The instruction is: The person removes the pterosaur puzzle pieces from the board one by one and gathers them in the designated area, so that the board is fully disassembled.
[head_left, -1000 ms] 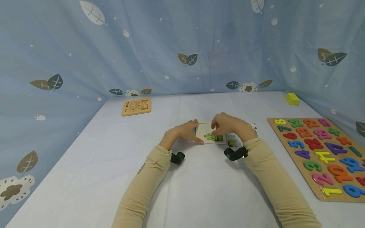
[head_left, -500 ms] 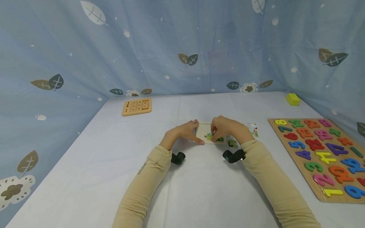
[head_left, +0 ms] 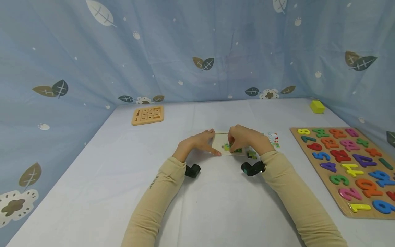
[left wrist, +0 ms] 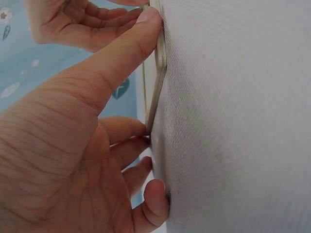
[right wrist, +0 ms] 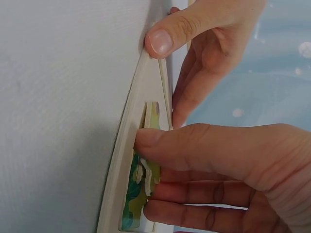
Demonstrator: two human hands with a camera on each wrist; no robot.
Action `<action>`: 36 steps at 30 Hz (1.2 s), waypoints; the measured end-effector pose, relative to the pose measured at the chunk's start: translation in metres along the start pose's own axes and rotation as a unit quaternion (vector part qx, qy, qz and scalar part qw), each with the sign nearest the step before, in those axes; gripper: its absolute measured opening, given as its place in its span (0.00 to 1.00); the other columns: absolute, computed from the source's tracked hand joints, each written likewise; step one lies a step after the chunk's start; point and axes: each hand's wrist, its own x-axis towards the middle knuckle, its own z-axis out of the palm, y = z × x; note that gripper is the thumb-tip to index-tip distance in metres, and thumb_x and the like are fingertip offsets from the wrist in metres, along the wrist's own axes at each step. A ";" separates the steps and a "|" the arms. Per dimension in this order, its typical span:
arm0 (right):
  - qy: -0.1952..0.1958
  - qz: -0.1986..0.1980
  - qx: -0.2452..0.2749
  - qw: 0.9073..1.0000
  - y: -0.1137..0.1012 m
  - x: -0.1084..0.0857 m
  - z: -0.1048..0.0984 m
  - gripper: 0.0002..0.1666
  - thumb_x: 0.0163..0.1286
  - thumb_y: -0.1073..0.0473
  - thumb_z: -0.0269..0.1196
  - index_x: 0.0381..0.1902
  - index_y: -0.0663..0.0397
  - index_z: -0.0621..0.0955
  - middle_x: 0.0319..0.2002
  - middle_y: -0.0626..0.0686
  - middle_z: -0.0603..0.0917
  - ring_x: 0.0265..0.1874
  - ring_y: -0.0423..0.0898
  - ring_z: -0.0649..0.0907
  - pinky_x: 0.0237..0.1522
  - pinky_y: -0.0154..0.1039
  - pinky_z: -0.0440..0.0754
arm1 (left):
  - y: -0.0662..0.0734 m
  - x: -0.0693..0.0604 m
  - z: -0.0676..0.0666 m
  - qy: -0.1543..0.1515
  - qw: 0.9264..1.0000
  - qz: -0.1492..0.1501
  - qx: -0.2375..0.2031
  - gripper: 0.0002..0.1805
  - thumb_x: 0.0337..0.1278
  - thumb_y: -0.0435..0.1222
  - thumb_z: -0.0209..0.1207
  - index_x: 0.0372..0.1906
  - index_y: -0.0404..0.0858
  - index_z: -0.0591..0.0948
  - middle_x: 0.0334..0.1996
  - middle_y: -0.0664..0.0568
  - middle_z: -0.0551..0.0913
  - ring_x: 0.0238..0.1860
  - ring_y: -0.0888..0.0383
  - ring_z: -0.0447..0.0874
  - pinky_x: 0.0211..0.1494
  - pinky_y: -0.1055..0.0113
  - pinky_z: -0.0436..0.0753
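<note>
A pale wooden jigsaw tray (head_left: 219, 139) lies on the table under both hands. My left hand (head_left: 202, 141) grips its left side, thumb on the near rim and fingers at the far edge. Over the tray, my right hand (head_left: 243, 136) pinches a green puzzle piece (right wrist: 154, 116) between thumb and fingers; the piece looks slightly raised in the right wrist view. Beside it, a darker green piece (right wrist: 131, 213) sits in the tray's near corner. Part of the pinched piece is hidden by the fingers.
Loose puzzle pieces lie right of the tray, a dark green one (head_left: 251, 155) and a white-and-red one (head_left: 274, 139). A board of coloured numbers and letters (head_left: 327, 178) is at the right. Farther back are a wooden number board (head_left: 148, 115) and a yellow block (head_left: 316, 107).
My right hand has moved slightly left and lower, its fingers closing on the green piece, uncovering the white-and-red piece. My left hand stays on the tray.
</note>
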 end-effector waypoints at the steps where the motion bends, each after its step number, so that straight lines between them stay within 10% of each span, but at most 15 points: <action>1: 0.002 -0.001 0.000 1.000 0.000 0.000 0.000 0.10 0.55 0.58 0.72 0.32 0.58 0.86 0.32 0.52 0.86 0.30 0.43 0.82 0.36 0.39 0.83 | 0.000 0.000 0.000 -0.001 1.000 0.000 0.000 0.58 0.52 0.56 0.64 0.76 0.35 0.45 0.78 0.45 0.39 0.78 0.48 0.36 0.79 0.54 0.47; 36: -0.008 0.016 0.076 0.997 0.034 -0.039 -0.032 0.15 0.55 0.58 0.71 0.40 0.59 0.87 0.38 0.55 0.88 0.31 0.43 0.84 0.37 0.43 0.84 | 0.003 -0.002 0.000 0.005 1.000 -0.001 0.003 0.57 0.52 0.55 0.65 0.76 0.35 0.46 0.78 0.45 0.40 0.78 0.48 0.36 0.79 0.55 0.46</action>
